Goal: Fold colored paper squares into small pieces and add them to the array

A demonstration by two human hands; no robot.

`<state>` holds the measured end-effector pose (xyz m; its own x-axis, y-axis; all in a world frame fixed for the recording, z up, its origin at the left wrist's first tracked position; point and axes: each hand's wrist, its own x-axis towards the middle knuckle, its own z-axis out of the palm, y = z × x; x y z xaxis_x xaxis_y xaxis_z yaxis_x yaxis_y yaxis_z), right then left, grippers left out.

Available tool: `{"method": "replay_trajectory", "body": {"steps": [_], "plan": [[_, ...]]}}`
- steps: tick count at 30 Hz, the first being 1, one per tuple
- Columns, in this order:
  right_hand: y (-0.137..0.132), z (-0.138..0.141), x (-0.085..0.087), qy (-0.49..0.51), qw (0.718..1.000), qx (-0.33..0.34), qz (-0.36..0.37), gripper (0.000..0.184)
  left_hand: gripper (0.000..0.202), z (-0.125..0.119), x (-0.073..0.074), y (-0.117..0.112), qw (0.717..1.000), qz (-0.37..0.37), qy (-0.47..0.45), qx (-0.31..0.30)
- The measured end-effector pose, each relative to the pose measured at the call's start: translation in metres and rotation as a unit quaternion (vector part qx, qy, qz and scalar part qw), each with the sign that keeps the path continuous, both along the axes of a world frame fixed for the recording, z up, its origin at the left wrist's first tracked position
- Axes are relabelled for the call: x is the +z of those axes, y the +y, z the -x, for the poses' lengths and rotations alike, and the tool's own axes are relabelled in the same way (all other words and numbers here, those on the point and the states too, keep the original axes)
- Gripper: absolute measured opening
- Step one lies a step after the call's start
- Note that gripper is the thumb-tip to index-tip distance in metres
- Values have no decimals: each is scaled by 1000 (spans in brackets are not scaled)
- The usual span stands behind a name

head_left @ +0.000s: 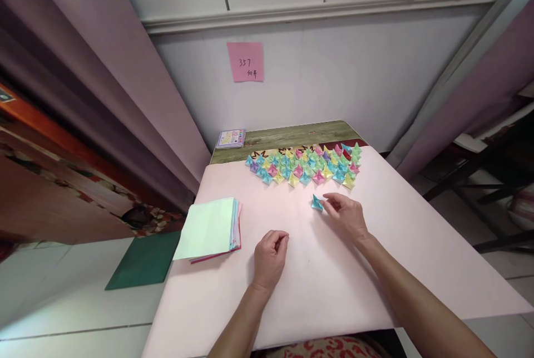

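Observation:
Pinched between the thumb and fingers of my right hand [345, 214] is a small blue folded-paper piece [316, 202], held just short of the rows of similar pieces. My left hand [271, 258] rests on the pink table covering with its fingers curled in; whether anything lies inside them is hidden. Beyond my right hand, many small origami pieces [298, 170] in blue, yellow, pink, green and purple stand in close rows. To the left of my left hand lies a stack of square coloured paper [208, 227], pale green on top.
A small printed pack [231, 138] sits at the table's back left corner, on a green wood-patterned strip [292, 133]. A pink note [246, 62] with handwriting is stuck on the wall behind. Purple curtains [125, 68] hang at the left, and a green mat [144, 260] lies on the floor.

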<state>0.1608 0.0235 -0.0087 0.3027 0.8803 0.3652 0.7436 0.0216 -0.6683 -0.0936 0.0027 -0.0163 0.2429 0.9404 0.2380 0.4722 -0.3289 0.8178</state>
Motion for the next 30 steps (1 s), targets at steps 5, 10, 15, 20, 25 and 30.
{"method": "replay_trajectory", "body": {"steps": [5,10,15,20,25,30], "plan": [[45,-14,10,-56,996,-69,14,23,16,0,0,0,1000,1,1,3],[81,-16,2,-94,993,-53,46,16,16,0,0,0,1000,3,-6,4],[84,-10,-2,-133,987,-49,73,16,17,1,-1,1,1000,7,-6,4],[79,-16,-2,-152,984,-44,85,19,17,0,0,1,1000,11,-4,3],[79,-18,-5,-165,981,-47,92,21,16,0,0,1,1000,12,-3,4],[85,-13,-6,-174,978,-56,95,23,16,0,1,0,1000,10,-1,7]]}}
